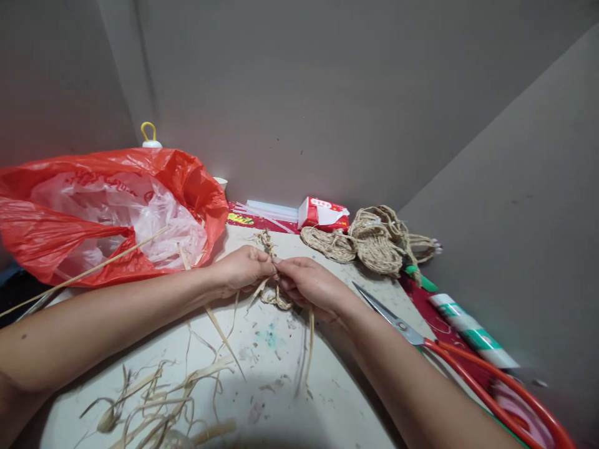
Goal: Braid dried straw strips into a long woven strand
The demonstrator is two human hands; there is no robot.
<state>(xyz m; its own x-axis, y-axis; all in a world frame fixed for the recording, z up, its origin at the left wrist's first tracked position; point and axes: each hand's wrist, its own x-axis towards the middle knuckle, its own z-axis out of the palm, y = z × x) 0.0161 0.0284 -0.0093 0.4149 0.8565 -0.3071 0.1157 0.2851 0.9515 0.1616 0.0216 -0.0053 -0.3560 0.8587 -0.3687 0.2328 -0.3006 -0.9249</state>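
Note:
Both hands meet over the middle of the pale work surface (262,386), fingertips pinched together on a thin straw braid (276,302). My left hand (247,268) grips it from the left, my right hand (309,284) from the right. A knotted stretch of the braid sticks up beyond the fingers, and a looped part hangs below. Loose straw strands trail down under each hand. The exact crossing of strands is hidden by the fingers. Nearer to me lies a tangle of dry straw strips (163,399).
A red plastic bag (206,187) lined with white plastic stands at left, a long straw across it. Behind are a red tissue pack (322,214) and pale sticks (271,211). Woven straw coils (379,243), large orange-handled scissors (407,329) and a green-white tube (472,330) lie right.

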